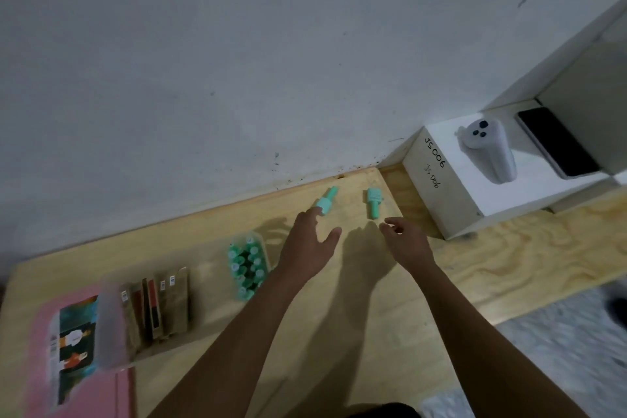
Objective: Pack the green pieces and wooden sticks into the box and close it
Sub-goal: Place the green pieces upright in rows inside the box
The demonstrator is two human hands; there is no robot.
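Two loose green pieces lie on the wooden table near the wall: one (pixel 327 201) on the left, another (pixel 374 202) on the right. My left hand (pixel 307 241) reaches out with straight fingers, its fingertip touching the left piece. My right hand (pixel 405 241) hovers just below the right piece, fingers loosely curled and holding nothing. A clear plastic box (pixel 190 282) lies to the left; one end holds several green pieces (pixel 247 266), and wooden sticks (pixel 159 307) fill its other part.
A pink lid or card with a picture (pixel 73 346) lies at the left edge of the table (pixel 339 332). A white box marked JS006 (pixel 451 180) stands at the right with a white controller (pixel 488 149) and a phone (pixel 556 142) on it. The wall is close behind.
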